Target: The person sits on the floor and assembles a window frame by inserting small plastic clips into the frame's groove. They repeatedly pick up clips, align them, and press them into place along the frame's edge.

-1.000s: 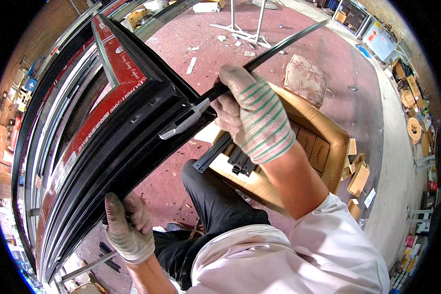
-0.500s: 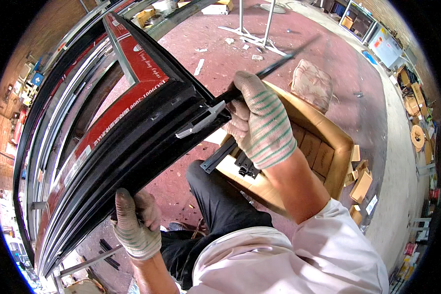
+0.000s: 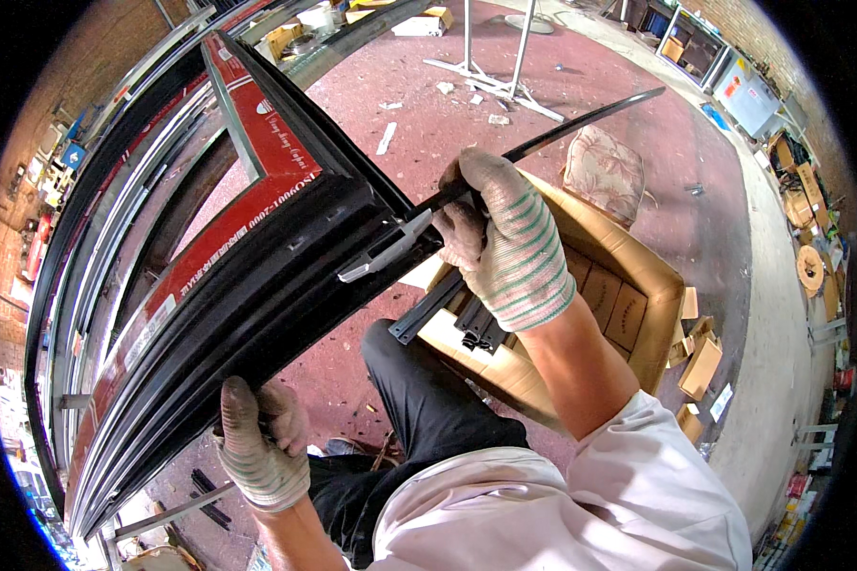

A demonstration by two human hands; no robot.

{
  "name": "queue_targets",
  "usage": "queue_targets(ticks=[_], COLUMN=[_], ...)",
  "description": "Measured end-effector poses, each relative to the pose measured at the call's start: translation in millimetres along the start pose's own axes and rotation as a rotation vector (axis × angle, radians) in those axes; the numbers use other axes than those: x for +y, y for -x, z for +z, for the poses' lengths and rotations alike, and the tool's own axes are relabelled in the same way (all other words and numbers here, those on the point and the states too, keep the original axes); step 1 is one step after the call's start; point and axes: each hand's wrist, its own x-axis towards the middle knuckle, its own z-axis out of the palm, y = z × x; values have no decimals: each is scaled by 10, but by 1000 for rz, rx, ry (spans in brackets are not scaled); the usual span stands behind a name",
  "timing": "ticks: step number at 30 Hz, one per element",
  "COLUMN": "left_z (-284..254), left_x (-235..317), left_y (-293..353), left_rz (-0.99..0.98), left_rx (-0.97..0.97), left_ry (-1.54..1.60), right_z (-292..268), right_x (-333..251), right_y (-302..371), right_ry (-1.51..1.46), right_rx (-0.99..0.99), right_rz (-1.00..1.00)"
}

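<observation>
The right hand was closed around a thin black strip, pinching it just beside the corner of a black frame; the strip's free end reached up toward the far right. The left hand had its thumb against the frame's near edge and its fingers curled; what lay between them was too dark to tell.

The frame filled the left side, with a grey clip at its corner. Close by on the right, an open cardboard box stood on the worn reddish floor, dark strips lying across its near-left side. A cushion lay behind the box, a white metal stand stood farther off, and small cartons were scattered to the right. A brick wall rose at the far left.

The gloves were ribbed knit, off-white with green bands and dirty fingertips. The frame was long and grooved, edged with glossy red tape; the cushion was squarish, with a faded leaf pattern.
</observation>
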Motion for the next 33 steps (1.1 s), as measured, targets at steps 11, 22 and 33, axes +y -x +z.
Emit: queue_targets(ticks=[11, 22, 33], left_z=[-23, 32, -34], left_x=[-8, -12, -41], left_y=[-15, -18, -12], left_rz=[26, 40, 41], left_rx=[-2, 31, 58], left_ry=[-14, -43, -70], right_z=[142, 513, 458], right_x=[-70, 30, -176], right_y=[-60, -495, -188], right_ry=[-189, 275, 116], right_rx=[8, 253, 275], right_rz=[-60, -375, -290])
